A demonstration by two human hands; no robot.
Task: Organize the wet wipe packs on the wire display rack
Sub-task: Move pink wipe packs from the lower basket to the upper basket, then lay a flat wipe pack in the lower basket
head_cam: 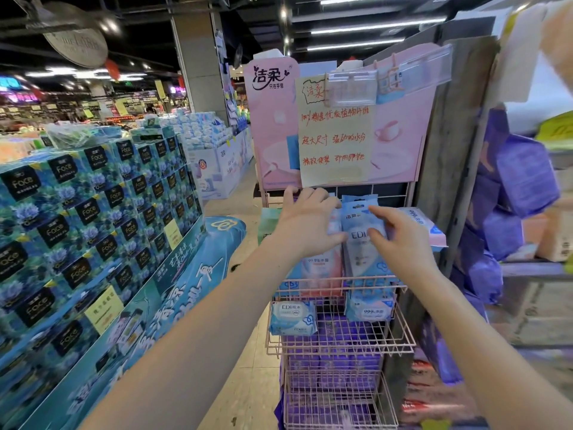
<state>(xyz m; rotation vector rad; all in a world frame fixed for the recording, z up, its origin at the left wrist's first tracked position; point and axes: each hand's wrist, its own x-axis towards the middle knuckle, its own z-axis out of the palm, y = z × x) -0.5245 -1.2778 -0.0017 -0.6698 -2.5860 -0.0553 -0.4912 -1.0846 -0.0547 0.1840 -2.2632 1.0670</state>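
A pink wire display rack stands in front of me with several baskets. In its top basket, a tall blue EDI wet wipe pack stands upright. My right hand pinches this pack at its right side, thumb on the front. My left hand lies with spread fingers over the pink wipe packs to the left of it. A pink-and-white pack lies flat at the top basket's right. Lower down sit a blue EDI pack, a blue 999 pack and purple packs.
A pink brand board with a handwritten note rises behind the rack. A large stack of blue Face tissue boxes fills the left. Purple packs crowd shelves on the right. Tiled aisle floor runs between the stack and the rack.
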